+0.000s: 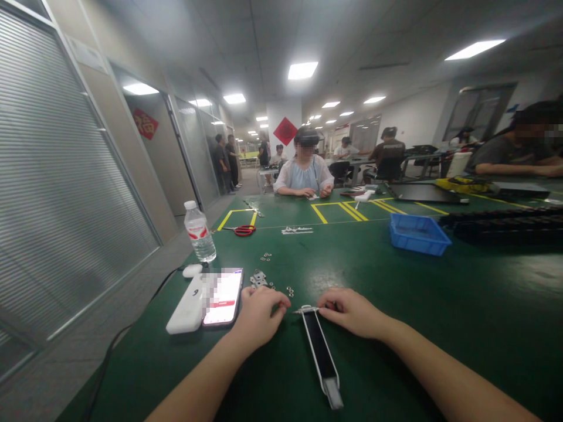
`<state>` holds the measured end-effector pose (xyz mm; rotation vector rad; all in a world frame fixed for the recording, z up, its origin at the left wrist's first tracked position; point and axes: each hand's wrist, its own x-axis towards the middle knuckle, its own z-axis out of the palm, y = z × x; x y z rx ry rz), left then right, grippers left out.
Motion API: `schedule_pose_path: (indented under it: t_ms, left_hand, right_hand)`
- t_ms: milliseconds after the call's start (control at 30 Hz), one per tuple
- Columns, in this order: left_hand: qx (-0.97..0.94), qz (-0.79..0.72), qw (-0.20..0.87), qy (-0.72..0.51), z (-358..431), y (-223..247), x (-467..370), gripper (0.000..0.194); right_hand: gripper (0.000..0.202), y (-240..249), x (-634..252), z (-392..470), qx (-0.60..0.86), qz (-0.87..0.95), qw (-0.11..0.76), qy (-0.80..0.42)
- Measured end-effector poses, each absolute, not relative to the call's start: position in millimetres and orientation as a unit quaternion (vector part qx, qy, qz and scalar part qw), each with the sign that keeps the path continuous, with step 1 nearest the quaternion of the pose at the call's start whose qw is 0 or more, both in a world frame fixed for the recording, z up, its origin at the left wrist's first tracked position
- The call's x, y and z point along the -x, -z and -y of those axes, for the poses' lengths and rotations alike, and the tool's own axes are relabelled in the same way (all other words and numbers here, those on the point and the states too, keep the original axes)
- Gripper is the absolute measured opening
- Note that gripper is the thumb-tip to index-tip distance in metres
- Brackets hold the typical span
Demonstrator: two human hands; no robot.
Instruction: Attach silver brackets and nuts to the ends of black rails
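A long narrow white frame with a dark middle [320, 346] lies on the green table [373, 375], its far end between my hands. Across that end runs a thin metal rod [303, 310]. My right hand [349, 310] has its thumb and fingertips pinched at the rod's right end. Just left of the rod's pointed tip is my left hand [261, 310], fingers curled, thumb and forefinger close together; whatever they may hold is too small to make out. Beyond my left hand lie small metal plates [258, 278] and several nuts or rings [290, 291].
At left are a lit phone [224, 296], a white power bank [187, 305] and a water bottle [200, 231]. Farther off lie red-handled scissors [244, 231], white strips [297, 230] and a blue bin [417, 234]. A person [304, 170] sits across the table.
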<state>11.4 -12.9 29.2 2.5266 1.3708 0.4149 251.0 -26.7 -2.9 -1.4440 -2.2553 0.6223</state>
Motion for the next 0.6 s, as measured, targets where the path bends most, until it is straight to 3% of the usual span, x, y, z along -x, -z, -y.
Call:
schedule_pose_path:
  t_ms: [267,600]
  left_hand:
    - [-0.841,-0.483,0.208,-0.126,16.0,-34.3,-12.8,0.008]
    - [-0.855,-0.454,0.221,-0.123,16.6,-28.8,-17.1,0.009]
  right_hand:
    - [0.014,4.5,-251.4,25.5,0.515,0.807,0.194,-0.215]
    - [0.013,2.2,-249.9,25.1,0.517,0.805,0.195,-0.217]
